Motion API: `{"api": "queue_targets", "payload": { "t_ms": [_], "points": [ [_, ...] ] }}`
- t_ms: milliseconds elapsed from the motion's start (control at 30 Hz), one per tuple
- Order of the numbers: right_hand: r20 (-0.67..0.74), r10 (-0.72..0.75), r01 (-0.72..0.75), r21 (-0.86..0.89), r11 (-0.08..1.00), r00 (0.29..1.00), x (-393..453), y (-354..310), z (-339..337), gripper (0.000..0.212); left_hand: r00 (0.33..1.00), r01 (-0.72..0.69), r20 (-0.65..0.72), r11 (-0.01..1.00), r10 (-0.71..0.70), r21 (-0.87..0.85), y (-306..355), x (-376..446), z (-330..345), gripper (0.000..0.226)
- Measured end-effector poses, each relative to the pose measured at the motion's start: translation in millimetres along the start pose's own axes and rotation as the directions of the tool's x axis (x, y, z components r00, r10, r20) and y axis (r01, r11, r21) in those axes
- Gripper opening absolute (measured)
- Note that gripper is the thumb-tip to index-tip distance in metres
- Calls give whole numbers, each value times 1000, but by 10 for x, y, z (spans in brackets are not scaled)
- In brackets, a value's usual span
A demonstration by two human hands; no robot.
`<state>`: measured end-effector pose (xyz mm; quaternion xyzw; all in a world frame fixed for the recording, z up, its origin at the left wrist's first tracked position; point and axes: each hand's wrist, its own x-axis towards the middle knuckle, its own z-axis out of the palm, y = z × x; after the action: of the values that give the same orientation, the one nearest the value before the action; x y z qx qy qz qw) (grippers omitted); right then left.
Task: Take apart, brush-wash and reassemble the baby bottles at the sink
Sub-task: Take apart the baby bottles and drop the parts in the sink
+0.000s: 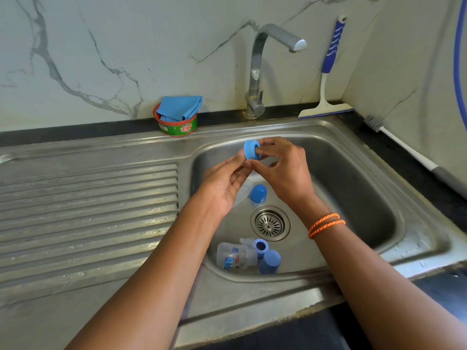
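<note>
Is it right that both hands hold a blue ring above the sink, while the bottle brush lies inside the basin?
Not quite. The head view shows the bottle brush lying on the dark counter right of the sink, not inside. Both hands, left hand and right hand, do hold the blue ring.

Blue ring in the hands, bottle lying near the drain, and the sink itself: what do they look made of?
Blue ring: likely matte plastic, opaque, evenly coloured, no shine. Bottle: clear plastic by the look, see-through with printed markings. Sink: brushed stainless steel, grey with soft reflections.
</note>
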<state>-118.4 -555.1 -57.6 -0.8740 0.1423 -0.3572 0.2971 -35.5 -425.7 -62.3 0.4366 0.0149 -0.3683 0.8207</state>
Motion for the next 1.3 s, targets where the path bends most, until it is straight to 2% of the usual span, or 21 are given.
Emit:
{"api": "queue_targets", "payload": {
  "t_ms": [267, 400, 500, 600, 633, 700, 733, 800, 900, 967, 1067, 1133, 1300],
  "points": [
    [32, 62, -64, 51, 997, 998, 15, 19, -11, 36, 996, 66, 56, 997, -68, 47, 27, 16, 48, 23],
    [60, 140, -147, 143, 979, 988, 47, 21, -65, 34, 999, -35, 14, 976, 33, 215, 48, 76, 95, 13],
    [17, 224, -224, 184, 957, 974, 99, 13, -159, 33, 997, -80, 29, 951, 75, 300, 85, 137, 100, 13],
    [-69, 276, -264, 148, 953, 959, 229, 0, -286, 31, 996, -89, 41, 922, 79, 376, 106, 201, 117, 16],
    [-50, 308, -298, 150, 943, 950, 284, 23, -319, 37, 996, -92, 24, 910, 90, 405, 89, 222, 129, 15],
    [80, 391, -399, 153, 904, 917, 408, 141, -334, 52, 992, -85, -38, 878, 116, 470, 48, 288, 143, 3],
    [144, 421, -436, 96, 895, 895, 466, 234, -300, 56, 989, -78, -66, 852, 130, 517, 14, 339, 136, 8],
    [233, 468, -455, -110, 884, 852, 542, 465, -165, 48, 979, -63, -109, 762, 173, 645, -59, 489, 93, 19],
    [307, 582, -497, -316, 809, 753, 502, 756, 78, 39, 958, -46, -110, 523, 264, 851, -129, 701, 48, 24],
    [315, 637, -524, -376, 764, 704, 402, 892, 220, 38, 946, -40, -73, 338, 315, 940, -164, 776, 32, 23],
    [309, 640, -545, -343, 765, 703, 258, 1014, 348, 46, 929, -68, 22, 111, 370, 991, -262, 908, 1, 16],
    [306, 636, -561, -303, 770, 709, 206, 1062, 383, 57, 921, -84, 68, 26, 384, 996, -332, 981, -8, 16],
    [333, 677, -578, -356, 735, 656, 249, 1188, 445, 50, 900, -152, 155, -40, 408, 988, -454, 1174, 45, 16]
  ]
}}
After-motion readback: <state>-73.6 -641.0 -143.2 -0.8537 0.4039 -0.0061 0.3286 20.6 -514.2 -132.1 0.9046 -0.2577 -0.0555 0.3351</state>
